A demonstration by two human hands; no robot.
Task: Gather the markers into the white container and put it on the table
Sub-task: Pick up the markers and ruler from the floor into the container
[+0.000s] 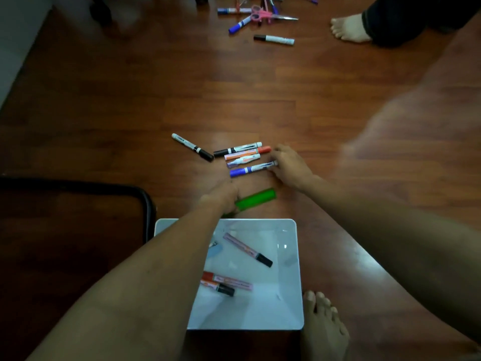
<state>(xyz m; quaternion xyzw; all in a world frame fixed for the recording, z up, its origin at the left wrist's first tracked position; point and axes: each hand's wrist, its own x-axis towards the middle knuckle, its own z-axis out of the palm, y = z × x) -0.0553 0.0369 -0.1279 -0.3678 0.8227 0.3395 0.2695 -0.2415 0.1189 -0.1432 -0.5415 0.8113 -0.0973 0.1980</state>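
The white container (283,303) sits on the wooden floor near me and holds three markers (247,250). Just beyond its far rim, my left hand (221,196) is closed on one end of a green ruler (256,199). Farther out lies a cluster of markers: a blue-capped one (251,169), a small white one (243,160), an orange one (247,153) and a black-capped one (236,149). My right hand (290,165) touches the right end of the blue-capped marker, fingers curled on it. One more black-capped marker (192,147) lies apart to the left.
A far pile holds more markers (273,39), pens and pink scissors (263,14). Another person's bare foot (350,28) rests at the top right. My own foot (322,327) is beside the container's right corner. A dark chair frame (145,204) stands to the left.
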